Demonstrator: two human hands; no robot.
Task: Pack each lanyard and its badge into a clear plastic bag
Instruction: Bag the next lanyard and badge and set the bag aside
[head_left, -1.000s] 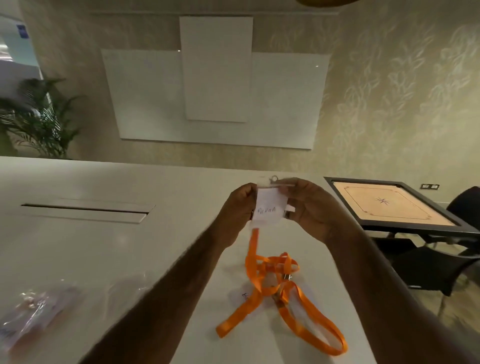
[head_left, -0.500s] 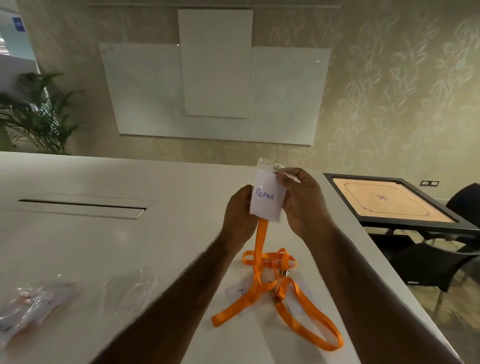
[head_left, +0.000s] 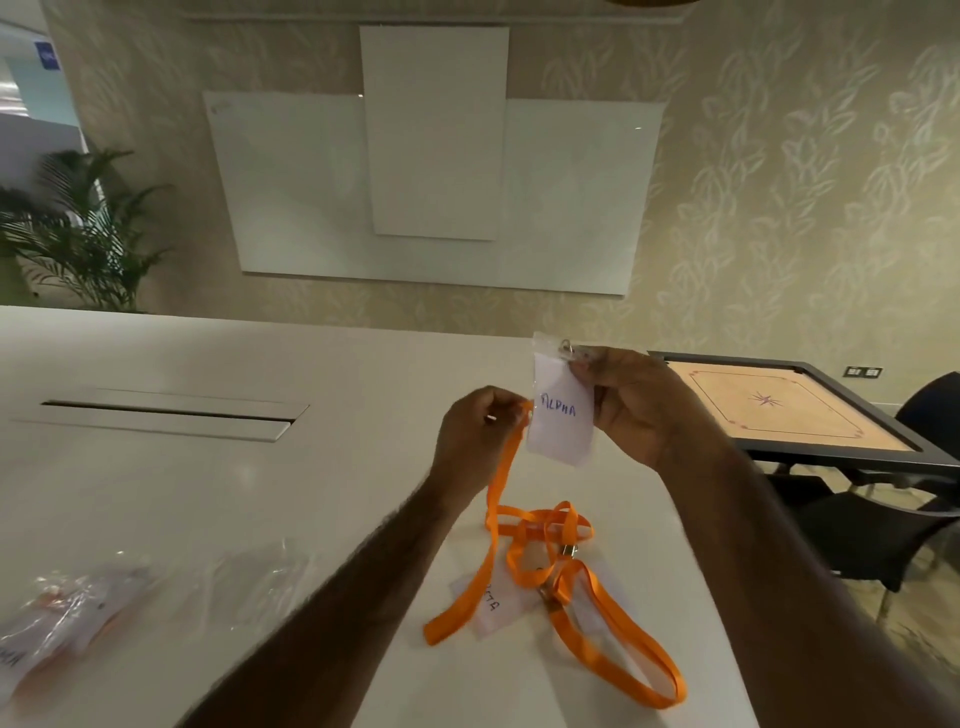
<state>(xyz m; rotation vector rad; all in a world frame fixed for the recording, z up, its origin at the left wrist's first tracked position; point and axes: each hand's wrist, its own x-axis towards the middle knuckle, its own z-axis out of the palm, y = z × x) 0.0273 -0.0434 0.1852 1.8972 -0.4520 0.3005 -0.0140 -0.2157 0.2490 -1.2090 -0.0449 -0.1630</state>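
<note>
My right hand pinches the top of a clear-sleeved white badge marked ALPHA, held upright above the white table. A metal clip shows at the badge's top edge. My left hand pinches an orange lanyard just left of the badge. The strap hangs down to a tangle of orange lanyards on the table. Under the tangle lies a second white badge. An empty clear plastic bag lies at the lower left.
A filled bag with orange contents lies at the far left near the table's front. A cable slot is set into the table. A carrom board and a dark chair stand to the right, a potted plant at the back left.
Both hands have shifted right and slightly apart. My left hand has moved off the badge and now pinches the lanyard strap beside it, pulling the strap up at a slant.
</note>
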